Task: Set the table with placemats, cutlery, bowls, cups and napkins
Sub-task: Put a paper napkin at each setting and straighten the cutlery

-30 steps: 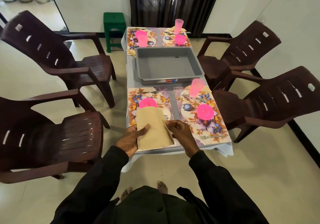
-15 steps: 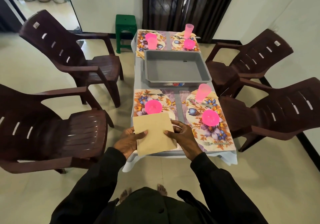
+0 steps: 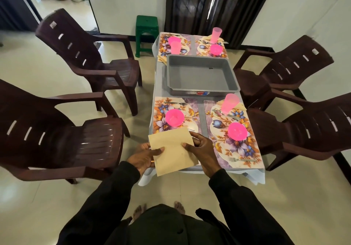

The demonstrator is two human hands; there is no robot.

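Note:
I hold a beige napkin over the table's near edge. My left hand pinches its left side and my right hand pinches its right side. Beyond it, the near left floral placemat carries a pink bowl and a fork. On the near right placemat stand a pink bowl and a pink cup, with cutlery and a napkin under the cup. Two far placemats hold pink bowls and cups too.
An empty grey tub sits mid-table. Brown plastic chairs stand two to a side, such as the chair on the near left and the chair on the near right. A green stool stands by the far wall.
The napkin has come back toward me and a little to the left, uncovering the near left bowl. Both hands keep their hold on it. My view has shifted slightly back.

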